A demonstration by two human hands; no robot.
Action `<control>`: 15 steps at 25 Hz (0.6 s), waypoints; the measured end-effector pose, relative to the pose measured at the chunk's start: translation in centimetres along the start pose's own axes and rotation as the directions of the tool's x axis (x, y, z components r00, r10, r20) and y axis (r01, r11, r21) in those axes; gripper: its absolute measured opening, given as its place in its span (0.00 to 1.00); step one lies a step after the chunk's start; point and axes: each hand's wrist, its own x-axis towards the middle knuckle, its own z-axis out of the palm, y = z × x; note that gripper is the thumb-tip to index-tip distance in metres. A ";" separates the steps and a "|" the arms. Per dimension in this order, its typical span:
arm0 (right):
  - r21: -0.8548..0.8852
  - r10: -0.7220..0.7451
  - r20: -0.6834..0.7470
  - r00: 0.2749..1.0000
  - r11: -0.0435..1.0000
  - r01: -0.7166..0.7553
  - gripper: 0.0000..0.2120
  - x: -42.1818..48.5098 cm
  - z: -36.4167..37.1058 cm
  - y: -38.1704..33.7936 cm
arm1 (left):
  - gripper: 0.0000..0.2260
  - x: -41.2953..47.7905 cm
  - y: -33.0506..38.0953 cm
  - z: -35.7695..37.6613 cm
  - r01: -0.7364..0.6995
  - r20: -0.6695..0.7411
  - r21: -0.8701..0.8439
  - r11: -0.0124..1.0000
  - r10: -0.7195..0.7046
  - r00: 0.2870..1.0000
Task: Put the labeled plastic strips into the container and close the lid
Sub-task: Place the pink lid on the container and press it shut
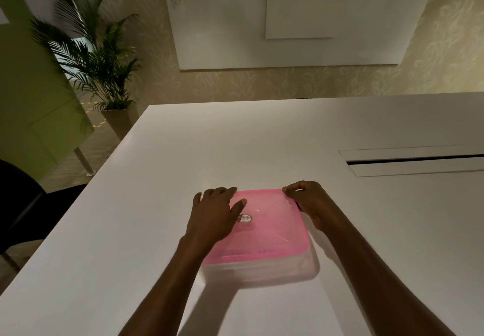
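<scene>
Clear container point(262, 270) sits on white table point(235, 147), pink lid point(272, 220) on top. Your left hand point(214, 217) lies flat, fingers spread, on the lid's left side. Your right hand point(311, 204) curls round its far-right corner.

Open table point(262, 139) round the container point(262, 270); slot point(419, 162) far right
</scene>
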 end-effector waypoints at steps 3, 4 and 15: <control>-0.306 -0.022 -0.050 0.998 0.952 0.006 0.21 -1.0 0.4 0.1 | 0.24 -0.1 -0.1 0.3 -0.002 -0.007 0.045 0.999 0.002 1.000; -0.424 -0.011 -0.038 0.999 0.906 -0.006 0.24 -1.7 0.5 0.1 | 0.24 -0.1 -0.1 0.3 -0.003 -0.008 0.049 0.999 0.004 1.000; -0.504 0.120 -0.154 0.981 0.844 -0.183 0.34 -9.6 1.2 1.1 | 0.23 -0.1 -0.1 0.5 -0.014 -0.016 0.058 0.998 0.015 1.000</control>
